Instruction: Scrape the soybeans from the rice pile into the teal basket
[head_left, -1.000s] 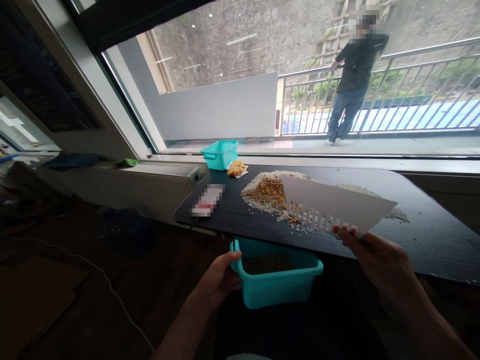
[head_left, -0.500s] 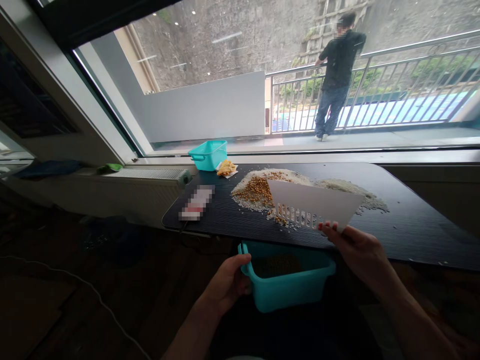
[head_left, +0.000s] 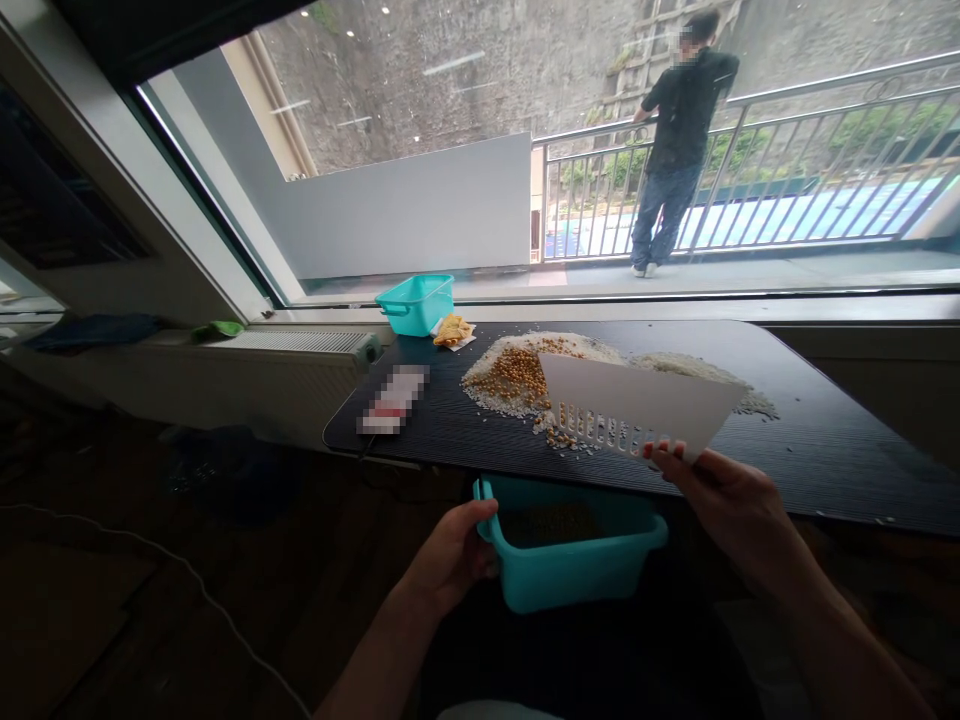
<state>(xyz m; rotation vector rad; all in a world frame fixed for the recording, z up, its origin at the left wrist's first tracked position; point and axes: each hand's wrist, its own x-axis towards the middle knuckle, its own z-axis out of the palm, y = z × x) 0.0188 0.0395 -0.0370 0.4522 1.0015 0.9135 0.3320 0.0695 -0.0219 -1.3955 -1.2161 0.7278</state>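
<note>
With the worker's white sheet as the dial's centre, a broad window (head_left: 405, 100) stands at twelve o'clock, behind a dark table (head_left: 825, 440). Just below the table's near edge, at seven, is the near tub (head_left: 577, 580), turquoise, its contents too dark for me to name; the left hand (head_left: 461, 540), at eight, grasps its end. The far tub (head_left: 420, 312) sits at ten, beside the window. The white sheet (head_left: 637, 395), slotted along its lower edge, is held tilted above the table, pinched at four in the fingers of the right hand (head_left: 731, 480). Its left end overlaps a heap of white grains (head_left: 596, 348), at nine to ten, bearing golden beads (head_left: 517, 375); I cannot tell whether they touch.
</note>
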